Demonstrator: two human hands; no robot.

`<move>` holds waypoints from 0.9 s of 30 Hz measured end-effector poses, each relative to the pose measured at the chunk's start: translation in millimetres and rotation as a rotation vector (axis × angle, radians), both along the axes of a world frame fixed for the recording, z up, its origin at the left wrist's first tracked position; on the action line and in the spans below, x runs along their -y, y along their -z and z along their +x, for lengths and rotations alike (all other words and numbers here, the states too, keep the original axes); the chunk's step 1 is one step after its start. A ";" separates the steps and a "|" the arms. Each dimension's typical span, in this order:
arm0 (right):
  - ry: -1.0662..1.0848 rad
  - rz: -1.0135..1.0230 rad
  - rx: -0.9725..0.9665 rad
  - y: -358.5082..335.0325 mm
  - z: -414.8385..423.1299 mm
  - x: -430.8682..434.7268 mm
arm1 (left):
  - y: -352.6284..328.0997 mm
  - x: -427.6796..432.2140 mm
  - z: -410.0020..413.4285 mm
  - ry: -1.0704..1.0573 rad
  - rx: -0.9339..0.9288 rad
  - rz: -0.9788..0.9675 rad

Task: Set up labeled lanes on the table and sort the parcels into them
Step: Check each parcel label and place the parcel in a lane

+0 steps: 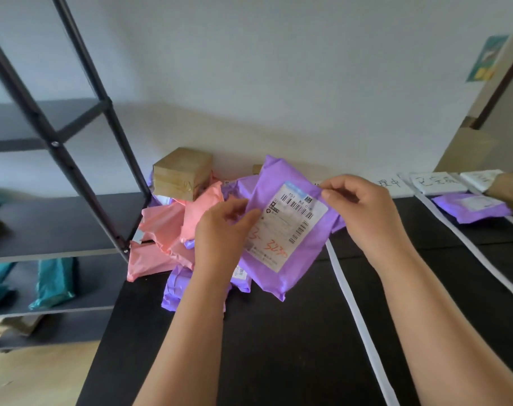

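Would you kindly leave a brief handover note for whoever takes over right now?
Left hand and right hand both pinch the purple plastic mailer parcel with a white shipping label above the black table.
Done: white tape strips and handwritten paper lane signs are down; one purple mailer lies in a right lane.
To do: place the held parcel, then sort the pile of pink and purple mailers and the brown cardboard box.
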State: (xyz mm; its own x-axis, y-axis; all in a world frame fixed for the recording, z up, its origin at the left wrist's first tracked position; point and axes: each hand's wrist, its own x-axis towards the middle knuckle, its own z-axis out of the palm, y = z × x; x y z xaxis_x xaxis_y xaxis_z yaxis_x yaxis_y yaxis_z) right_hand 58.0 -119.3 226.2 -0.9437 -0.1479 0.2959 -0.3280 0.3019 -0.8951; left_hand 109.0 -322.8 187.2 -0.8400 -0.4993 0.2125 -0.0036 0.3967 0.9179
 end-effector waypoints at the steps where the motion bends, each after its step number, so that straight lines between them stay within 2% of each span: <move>1: 0.024 -0.007 -0.007 -1.1 0.6 3.4 | -3.9 1.3 2.5 -0.013 -0.002 0.022; 7: 0.236 0.011 -0.111 4.1 9.7 15.6 | -25.9 10.6 17.3 -0.155 -0.080 0.201; 12: 0.096 0.088 -0.052 10.3 26.1 29.7 | -37.3 6.5 25.7 -0.217 -0.137 0.349; 18: 0.177 0.098 -0.197 5.0 39.7 37.5 | -44.5 -8.7 34.4 -0.150 -0.194 0.467; 27: 0.122 -0.038 -0.225 -13.8 53.2 33.7 | -59.4 -8.9 53.6 -0.078 -0.235 0.596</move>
